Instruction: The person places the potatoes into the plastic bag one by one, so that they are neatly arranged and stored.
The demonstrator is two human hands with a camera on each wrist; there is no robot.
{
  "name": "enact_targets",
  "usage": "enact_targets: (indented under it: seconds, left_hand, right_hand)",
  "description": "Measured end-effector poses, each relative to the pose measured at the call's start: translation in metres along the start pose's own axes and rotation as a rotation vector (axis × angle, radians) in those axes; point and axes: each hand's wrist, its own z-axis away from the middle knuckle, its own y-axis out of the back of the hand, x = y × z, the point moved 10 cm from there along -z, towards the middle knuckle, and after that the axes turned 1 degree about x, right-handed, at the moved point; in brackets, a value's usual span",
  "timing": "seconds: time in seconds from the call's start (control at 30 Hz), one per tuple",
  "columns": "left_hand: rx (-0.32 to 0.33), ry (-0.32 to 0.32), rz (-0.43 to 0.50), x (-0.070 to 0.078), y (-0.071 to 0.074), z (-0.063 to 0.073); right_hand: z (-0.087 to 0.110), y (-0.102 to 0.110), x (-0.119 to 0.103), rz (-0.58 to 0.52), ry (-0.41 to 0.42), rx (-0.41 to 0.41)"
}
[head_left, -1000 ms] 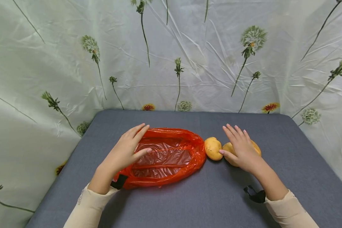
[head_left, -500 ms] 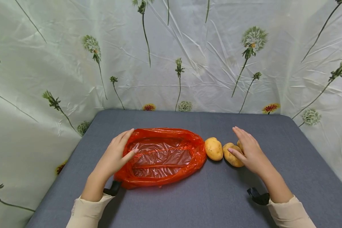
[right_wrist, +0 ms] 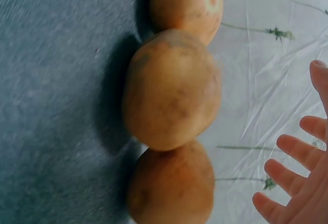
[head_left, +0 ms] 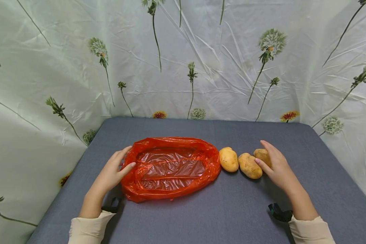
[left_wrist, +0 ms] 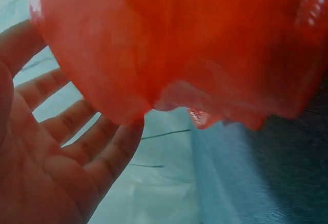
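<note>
A red plastic bag (head_left: 170, 195) lies on the grey cloth surface with its wide mouth facing up and its rim folded outward. Beside its left end is my left hand (head_left: 109, 174), fingers spread. In the left wrist view those fingers (left_wrist: 110, 155) come right up to the red plastic (left_wrist: 169, 44); touching or not, I cannot tell. A yellowish potato (head_left: 228, 160) sits against the bag's right end, then a second potato (head_left: 249, 166) and a browner third (head_left: 262, 156). My right hand (head_left: 279, 169), fingers apart and holding nothing, partly covers the third potato.
A grey cloth-covered table (head_left: 201, 220) extends around the bag and potatoes. Behind and to the sides hangs a pale curtain (head_left: 225, 67) printed with flowers. Black straps (head_left: 280, 212) show at both wrists.
Both hands have moved apart and back toward me, the left to the bag's left end and the right further right, uncovering more potato. The bag and potatoes stay put.
</note>
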Motion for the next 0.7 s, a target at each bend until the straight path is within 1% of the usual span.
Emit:
enact_targets:
  seconds: [0.1,0.37,0.53,0.7]
  left_hand:
    - [-0.014,0.031,0.043,-0.008,-0.002,0.003]
    - [0.007,0.041,0.104,-0.020,-0.004,0.005]
    - [-0.017,0.053,0.169,-0.029,-0.010,0.005]
    - [-0.051,0.088,0.209,-0.038,-0.015,0.006]
  right_hand:
    - [0.003,0.001,0.008,-0.019,-0.032,0.012]
    - [0.011,0.000,0.033,-0.077,-0.128,0.037]
    - [0.016,-0.001,0.049,-0.090,-0.167,0.069]
    - [0.022,-0.002,0.062,-0.151,-0.232,0.079]
